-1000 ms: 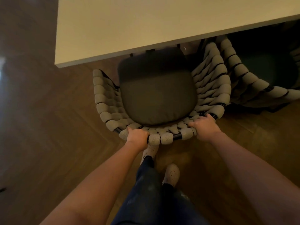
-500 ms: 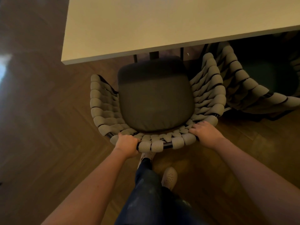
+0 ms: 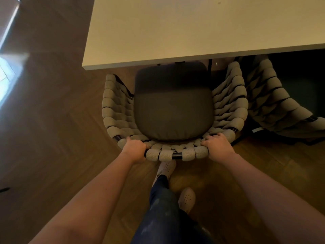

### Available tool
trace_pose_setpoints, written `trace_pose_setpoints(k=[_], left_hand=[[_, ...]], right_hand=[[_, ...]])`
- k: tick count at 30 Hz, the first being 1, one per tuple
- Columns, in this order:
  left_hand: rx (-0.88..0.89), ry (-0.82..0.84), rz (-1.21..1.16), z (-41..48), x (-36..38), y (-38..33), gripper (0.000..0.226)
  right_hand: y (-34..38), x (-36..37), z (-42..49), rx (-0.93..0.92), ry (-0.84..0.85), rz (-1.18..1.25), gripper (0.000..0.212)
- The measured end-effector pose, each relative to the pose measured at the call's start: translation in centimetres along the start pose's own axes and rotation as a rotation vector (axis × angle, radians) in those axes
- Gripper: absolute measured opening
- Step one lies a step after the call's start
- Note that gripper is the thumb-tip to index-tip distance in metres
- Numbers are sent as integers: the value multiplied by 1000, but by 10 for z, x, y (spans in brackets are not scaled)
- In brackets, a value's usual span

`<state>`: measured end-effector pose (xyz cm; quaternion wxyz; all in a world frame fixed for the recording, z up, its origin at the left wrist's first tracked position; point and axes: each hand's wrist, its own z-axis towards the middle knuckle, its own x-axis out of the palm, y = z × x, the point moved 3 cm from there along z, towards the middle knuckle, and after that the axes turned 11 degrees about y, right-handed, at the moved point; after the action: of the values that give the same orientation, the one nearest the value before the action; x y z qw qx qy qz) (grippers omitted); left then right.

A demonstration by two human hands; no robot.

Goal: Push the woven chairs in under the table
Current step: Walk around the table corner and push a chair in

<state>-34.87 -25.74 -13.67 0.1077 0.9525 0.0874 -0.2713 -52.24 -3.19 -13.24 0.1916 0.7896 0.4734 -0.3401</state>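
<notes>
Head view: the woven chair (image 3: 115,110) is held by its back rail (image 3: 175,154), left hand (image 3: 134,149) and right hand (image 3: 217,147) each curled round the padded rim, judged the soundest hold on a rigid, fairly heavy frame with soft weave. Thick beige straps on dark tubing are noted; only the front edge of the seat cushion (image 3: 174,106) lies under the table (image 3: 175,32).

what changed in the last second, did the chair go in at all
The left hand slid a little outward along the chair's back rail, so the hands sit wider apart. The rest stayed: both hands grip the rail, the right hand where it was, the seat's front still just at the table edge, the second chair on the right unmoved.
</notes>
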Motion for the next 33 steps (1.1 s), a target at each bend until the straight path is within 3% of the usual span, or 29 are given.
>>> trace_pose_setpoints(k=[14,33], left_hand=[[-20,-7,-100,24,-35,29,37],[-14,29,-96,29,-32,14,48]], right_hand=[[-7,-35,46,41,-17,6,32],[-19,-23,43,34,1,56,36]])
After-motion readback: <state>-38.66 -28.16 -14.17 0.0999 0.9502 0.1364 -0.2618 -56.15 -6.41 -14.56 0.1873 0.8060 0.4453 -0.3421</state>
